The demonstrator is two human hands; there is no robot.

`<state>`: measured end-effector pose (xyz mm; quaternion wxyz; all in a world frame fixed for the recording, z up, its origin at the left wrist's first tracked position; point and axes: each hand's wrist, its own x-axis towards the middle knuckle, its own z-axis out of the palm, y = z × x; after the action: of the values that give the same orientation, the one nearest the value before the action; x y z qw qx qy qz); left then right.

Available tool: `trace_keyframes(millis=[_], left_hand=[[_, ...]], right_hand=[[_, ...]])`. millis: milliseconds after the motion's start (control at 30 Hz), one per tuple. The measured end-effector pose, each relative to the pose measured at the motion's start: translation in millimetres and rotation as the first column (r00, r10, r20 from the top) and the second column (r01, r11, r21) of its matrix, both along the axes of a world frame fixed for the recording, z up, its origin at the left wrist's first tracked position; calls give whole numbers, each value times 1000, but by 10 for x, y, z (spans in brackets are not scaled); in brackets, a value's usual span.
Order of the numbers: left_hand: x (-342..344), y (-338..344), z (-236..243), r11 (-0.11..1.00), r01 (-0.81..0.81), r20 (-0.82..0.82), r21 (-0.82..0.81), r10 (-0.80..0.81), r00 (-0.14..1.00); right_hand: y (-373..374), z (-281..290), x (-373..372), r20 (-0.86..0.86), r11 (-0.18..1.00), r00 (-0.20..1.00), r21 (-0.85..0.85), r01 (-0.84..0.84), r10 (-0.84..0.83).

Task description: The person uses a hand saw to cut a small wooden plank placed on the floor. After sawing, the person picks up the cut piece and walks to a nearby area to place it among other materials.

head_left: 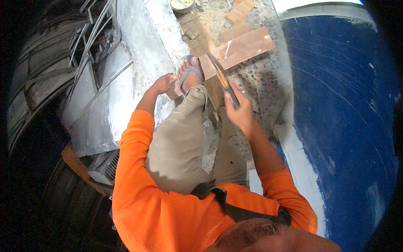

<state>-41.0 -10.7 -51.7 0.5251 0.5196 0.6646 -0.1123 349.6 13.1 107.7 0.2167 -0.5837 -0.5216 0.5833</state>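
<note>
My right hand [239, 110] grips the handle of a hand saw [221, 74], whose blade slants up and left across a long reddish wooden board [243, 47]. The board lies on a pebbled floor [260, 80]. My left foot in a grey sandal [189, 74] presses on the board's near end. My left hand [163, 83] reaches down beside that foot, fingers loosely curled against the pale concrete ledge [138, 54]; it holds nothing that I can see. My bent knee in khaki trousers fills the middle.
A large blue drum or wall [344, 109] curves along the right. Metal rods and dark tyres [46, 75] crowd the left. A small bowl [182, 4] and offcuts of wood [240, 10] lie at the top of the floor.
</note>
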Motion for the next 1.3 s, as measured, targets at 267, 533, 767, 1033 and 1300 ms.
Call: trace_keyframes(millis=[267,533,767,1033,1300], left_hand=[[-37,8,-143,997,-53,7,-64,54,999],[-23,125,-164,995,-3,34,-101,7,999],[3,130,-99,996,-6,8,-85,7,1000],[-8,173,-120,992,21,35,-126,-16,999],[94,187,-10,994,27,-45,-103,-32,998]], right_hand=[[-938,1071,1077,186,994,977,-2,-105,104],[507,-475,-389,75,968,996,251,28,-49],[-740,594,732,170,996,983,42,-79,70],[-157,150,232,98,997,993,21,-75,72],[-216,308,327,107,1000,994,12,-26,24]])
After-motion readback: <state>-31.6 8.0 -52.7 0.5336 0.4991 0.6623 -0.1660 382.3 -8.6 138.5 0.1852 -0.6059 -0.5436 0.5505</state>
